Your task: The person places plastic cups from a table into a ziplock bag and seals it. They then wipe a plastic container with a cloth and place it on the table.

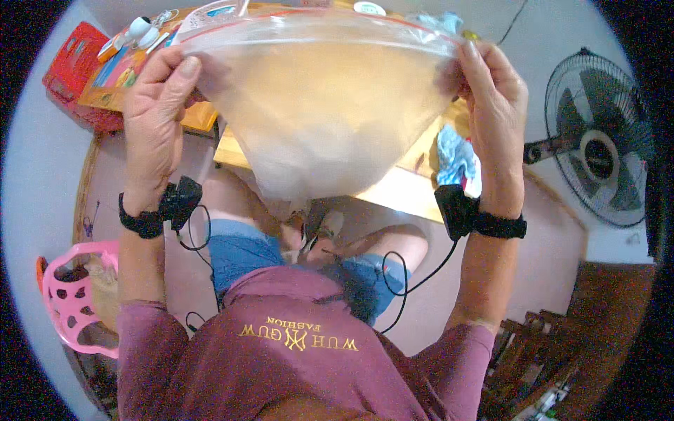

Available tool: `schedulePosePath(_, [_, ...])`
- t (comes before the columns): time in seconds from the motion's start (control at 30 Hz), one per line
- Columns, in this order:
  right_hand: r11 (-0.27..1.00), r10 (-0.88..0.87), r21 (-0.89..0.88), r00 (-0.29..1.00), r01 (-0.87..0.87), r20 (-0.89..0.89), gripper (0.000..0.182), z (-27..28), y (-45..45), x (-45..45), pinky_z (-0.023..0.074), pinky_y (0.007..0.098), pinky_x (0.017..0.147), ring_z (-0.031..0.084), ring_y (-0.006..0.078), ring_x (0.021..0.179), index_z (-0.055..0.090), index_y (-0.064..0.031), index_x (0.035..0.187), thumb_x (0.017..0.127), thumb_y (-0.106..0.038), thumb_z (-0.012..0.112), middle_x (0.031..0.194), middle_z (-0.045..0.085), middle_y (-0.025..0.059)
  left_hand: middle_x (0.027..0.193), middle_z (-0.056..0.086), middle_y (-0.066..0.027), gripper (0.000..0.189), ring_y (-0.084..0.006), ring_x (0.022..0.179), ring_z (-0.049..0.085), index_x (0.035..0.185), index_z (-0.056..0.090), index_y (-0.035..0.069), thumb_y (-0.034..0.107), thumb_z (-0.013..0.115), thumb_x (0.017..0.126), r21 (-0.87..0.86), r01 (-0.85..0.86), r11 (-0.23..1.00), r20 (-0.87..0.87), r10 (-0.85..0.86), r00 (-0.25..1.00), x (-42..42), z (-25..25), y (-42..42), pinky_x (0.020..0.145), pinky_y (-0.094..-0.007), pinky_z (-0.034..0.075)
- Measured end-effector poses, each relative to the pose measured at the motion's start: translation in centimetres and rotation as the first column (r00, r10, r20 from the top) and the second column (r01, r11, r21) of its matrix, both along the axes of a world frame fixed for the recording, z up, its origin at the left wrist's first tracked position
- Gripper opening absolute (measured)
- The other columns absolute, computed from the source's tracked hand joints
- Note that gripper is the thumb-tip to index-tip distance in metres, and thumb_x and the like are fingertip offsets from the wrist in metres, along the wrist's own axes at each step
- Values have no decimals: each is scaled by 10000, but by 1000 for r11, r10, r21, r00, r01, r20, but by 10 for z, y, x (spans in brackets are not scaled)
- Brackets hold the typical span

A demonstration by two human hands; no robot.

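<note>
A large translucent zip-seal plastic bag (326, 105) hangs stretched between my hands, above the wooden table. My left hand (160, 100) pinches its upper left corner between thumb and fingers. The upper right corner is gripped the same way by my right hand (489, 79). A red line and a clear zip strip run along the bag's top edge. Something whitish and blurred shows in its lower part; I cannot tell what it is. Fingers behind the plastic are partly hidden. Each wrist wears a black strap with a cabled device.
The wooden table (416, 194) lies beneath the bag. A blue patterned cloth (454, 155) is near my right wrist. At the far left are a red plastic container (79, 58) and a white bulb-shaped item (139, 27). A black fan (597, 142) stands right; a pink basket (60, 305) is lower left.
</note>
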State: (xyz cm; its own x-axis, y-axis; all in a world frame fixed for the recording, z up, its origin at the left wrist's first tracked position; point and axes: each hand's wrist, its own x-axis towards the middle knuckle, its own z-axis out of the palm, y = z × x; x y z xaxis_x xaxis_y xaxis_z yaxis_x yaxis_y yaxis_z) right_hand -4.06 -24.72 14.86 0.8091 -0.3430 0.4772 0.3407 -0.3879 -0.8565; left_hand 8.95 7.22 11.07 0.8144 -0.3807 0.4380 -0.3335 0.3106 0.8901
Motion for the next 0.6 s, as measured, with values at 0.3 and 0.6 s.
schedulePosePath(0.3, [991,-93,-113,987,78,-134,249,13,-15,5,459,216,668,560,75,728,634,-4,1057,1009,-234,553,829,615,9,920,673,-16,180,-81,832,616,1050,649,14,169,593,979,18,57,998,73,-58,996,4,11,-11,779,-230,492])
schedulePosePath(0.6, [443,-91,-872,978,209,189,545,38,45,10,431,451,984,531,337,1155,515,-24,1297,841,-240,721,1266,545,171,899,654,10,181,-46,828,590,1034,633,-9,158,579,992,64,-38,997,146,29,989,1,1,-22,767,-201,483])
